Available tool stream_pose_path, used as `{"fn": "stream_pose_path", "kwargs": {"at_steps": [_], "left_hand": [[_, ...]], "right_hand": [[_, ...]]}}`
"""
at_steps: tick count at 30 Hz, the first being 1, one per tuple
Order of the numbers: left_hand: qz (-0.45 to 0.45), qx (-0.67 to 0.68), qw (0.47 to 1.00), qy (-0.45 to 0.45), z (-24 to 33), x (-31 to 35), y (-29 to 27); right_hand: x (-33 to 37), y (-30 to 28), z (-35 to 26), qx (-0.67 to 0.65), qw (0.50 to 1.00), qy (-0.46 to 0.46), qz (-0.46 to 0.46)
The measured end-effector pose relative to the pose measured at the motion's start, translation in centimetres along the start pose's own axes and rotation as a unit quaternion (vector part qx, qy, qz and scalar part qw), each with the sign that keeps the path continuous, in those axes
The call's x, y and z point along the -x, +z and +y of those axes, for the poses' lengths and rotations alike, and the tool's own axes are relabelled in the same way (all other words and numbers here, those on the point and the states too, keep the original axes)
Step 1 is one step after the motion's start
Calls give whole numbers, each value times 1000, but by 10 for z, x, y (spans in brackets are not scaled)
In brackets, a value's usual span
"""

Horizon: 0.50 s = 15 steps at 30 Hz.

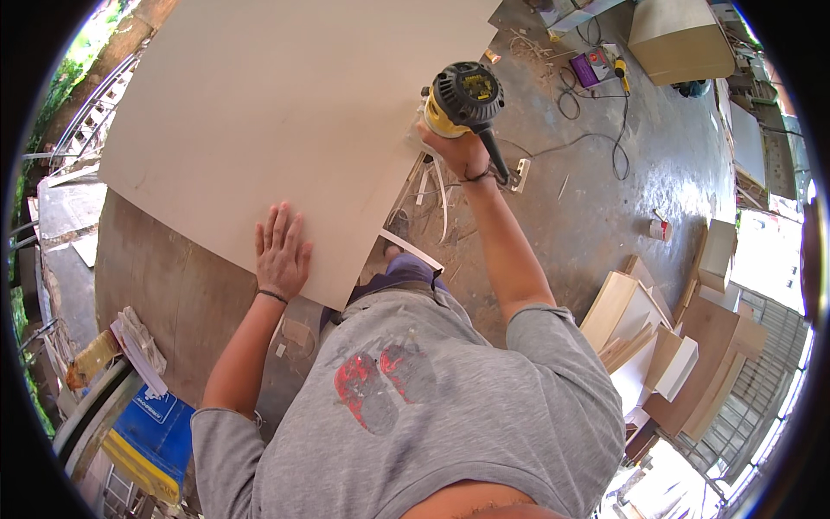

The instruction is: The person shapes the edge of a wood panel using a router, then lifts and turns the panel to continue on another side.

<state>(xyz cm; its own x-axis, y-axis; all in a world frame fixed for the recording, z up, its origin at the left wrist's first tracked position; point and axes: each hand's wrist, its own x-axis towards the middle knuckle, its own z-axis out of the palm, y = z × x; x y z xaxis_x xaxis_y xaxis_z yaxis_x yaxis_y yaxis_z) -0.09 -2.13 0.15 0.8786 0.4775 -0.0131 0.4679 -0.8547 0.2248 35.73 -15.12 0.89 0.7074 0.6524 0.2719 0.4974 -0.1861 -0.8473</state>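
A large pale sheet board (259,104) lies flat in front of me, its right edge running away at a slant. My left hand (283,253) rests palm down near the board's closest edge, fingers stretched out. Over the right edge, farther off, my right hand (456,152) is wrapped round a yellow and black handheld trim router (467,93). The router stands upright at the board's edge; its bit and base are mostly hidden. A black cable leaves its top and hangs down past my wrist.
A brown board (164,268) lies under the pale one on the left. Cables and a purple box (595,67) sit on the grey floor (596,164), with offcut strips by the board's edge. Wooden cabinet parts (627,316) stand at right; a blue and yellow container (156,432) at lower left.
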Motion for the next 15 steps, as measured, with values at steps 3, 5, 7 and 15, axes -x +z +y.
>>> {"fn": "stream_pose_path", "kwargs": {"at_steps": [3, 5, 7, 15], "left_hand": [[8, -1, 1000, 4, 1, 1, -3], [5, -1, 1000, 2, 2, 1, -4], [12, 5, 1000, 7, 2, 1, -4], [11, 15, 1000, 6, 3, 0, -6]], "right_hand": [[-13, -4, 0, -25, 999, -4, 19], [-22, -7, 3, -20, 1000, -9, 15], [-31, -13, 9, -9, 1000, -3, 17], [-68, -30, 11, 20, 999, -21, 28]]}}
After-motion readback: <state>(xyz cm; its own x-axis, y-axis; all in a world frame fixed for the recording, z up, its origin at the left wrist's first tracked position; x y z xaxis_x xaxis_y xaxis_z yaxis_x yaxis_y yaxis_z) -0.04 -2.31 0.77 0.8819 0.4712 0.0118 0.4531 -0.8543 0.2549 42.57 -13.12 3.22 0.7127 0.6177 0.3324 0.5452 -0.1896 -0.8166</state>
